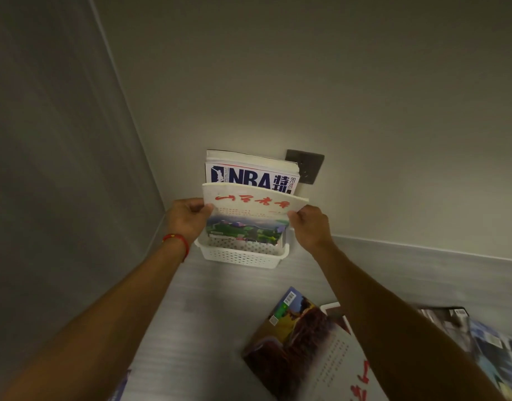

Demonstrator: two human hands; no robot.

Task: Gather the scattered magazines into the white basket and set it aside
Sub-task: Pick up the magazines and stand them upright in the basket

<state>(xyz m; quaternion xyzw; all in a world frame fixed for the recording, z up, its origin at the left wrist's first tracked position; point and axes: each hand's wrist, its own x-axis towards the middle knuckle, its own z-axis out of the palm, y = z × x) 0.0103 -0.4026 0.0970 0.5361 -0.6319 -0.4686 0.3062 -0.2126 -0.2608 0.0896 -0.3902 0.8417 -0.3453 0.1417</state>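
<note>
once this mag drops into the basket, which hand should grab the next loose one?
Right, probably. The right hand and left hand both grip the red-titled magazine over the white basket, but most loose magazines, like the brown-cover one, lie beneath the right forearm.

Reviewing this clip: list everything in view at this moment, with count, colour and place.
white basket: one, white perforated plastic, on the grey surface against the back wall.
NBA magazine: one, blue and white cover, upright at the basket's rear, a thicker white-edged volume behind it.
red-titled magazine: one, white with a green landscape, held upright, lower edge in the basket.
loose magazines: at least three, mixed colours, flat on the surface, lower right.
wall socket: one, dark, behind the basket.
left hand: grips the red-titled magazine's left edge; red wrist cord.
right hand: grips its right edge.
</note>
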